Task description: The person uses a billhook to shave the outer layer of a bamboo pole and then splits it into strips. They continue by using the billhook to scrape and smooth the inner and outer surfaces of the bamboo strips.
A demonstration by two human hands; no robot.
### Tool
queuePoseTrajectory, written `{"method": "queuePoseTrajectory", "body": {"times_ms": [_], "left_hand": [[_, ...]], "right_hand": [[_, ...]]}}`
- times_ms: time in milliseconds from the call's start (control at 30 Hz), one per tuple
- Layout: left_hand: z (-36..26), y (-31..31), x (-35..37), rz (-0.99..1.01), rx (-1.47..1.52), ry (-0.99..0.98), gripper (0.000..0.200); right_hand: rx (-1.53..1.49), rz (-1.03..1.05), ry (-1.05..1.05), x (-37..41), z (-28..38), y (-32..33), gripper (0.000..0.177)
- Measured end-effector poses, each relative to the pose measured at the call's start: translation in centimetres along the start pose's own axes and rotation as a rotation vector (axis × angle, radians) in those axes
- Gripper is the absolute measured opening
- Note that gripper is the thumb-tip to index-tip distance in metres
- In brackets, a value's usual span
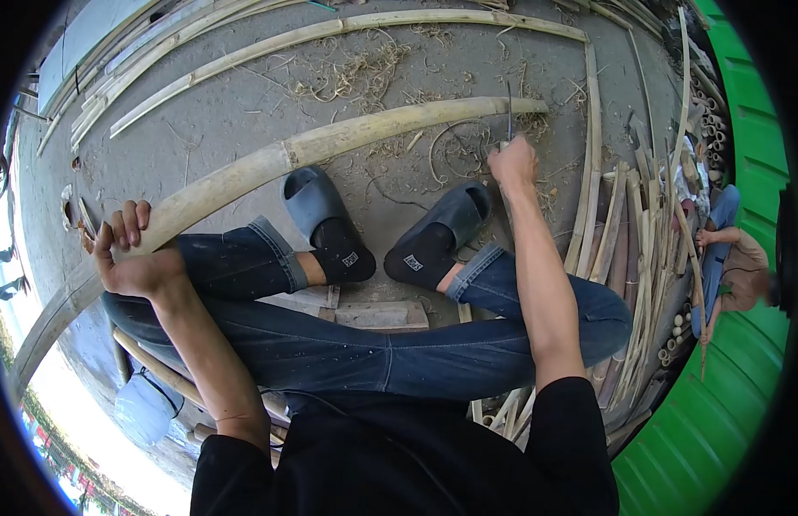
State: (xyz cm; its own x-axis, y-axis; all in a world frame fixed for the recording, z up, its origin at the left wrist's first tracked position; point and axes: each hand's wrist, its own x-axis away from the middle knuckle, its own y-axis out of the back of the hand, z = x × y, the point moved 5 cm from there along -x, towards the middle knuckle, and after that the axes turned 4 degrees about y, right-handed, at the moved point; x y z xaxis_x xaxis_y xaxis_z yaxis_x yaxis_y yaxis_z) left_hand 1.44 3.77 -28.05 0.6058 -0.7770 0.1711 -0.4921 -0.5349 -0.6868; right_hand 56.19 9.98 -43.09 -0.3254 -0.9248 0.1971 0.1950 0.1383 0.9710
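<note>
A long pale split bamboo pole (356, 131) runs across my lap and past my feet, from the lower left to the upper right. Near its left part, my left hand (134, 258) is closed around it, fingers over the top. My right hand (514, 163) is a fist around the handle of a knife (509, 110). The narrow blade points away from me and overlaps the pole close to its far right end. Most of the handle is hidden in my fingers.
Fibrous shavings (356, 76) litter the concrete floor ahead. Long bamboo strips (347, 24) lie beyond them, and a bundle of strips (644, 284) is on the right. Another person (743, 267) sits by the green corrugated panel (756, 120). My slippers (317, 202) are beneath the pole.
</note>
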Motion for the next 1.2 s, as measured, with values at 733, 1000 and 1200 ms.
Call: {"method": "queuePoseTrajectory", "body": {"times_ms": [733,1000,1200], "left_hand": [[0.0,0.2,-1.2,0.028,0.027,-0.031,0.026],[-0.4,0.3,-0.3,0.102,0.063,-0.054,0.025],[-0.5,-1.3,0.0,0.415,0.086,-0.034,0.02]], "right_hand": [[-0.065,0.031,0.058,0.1,1.3,0.3,0.049],[-0.042,0.056,0.057,-1.2,-0.7,0.0,0.05],[-0.065,0.072,0.112,0.3,0.0,0.6,0.052]]}}
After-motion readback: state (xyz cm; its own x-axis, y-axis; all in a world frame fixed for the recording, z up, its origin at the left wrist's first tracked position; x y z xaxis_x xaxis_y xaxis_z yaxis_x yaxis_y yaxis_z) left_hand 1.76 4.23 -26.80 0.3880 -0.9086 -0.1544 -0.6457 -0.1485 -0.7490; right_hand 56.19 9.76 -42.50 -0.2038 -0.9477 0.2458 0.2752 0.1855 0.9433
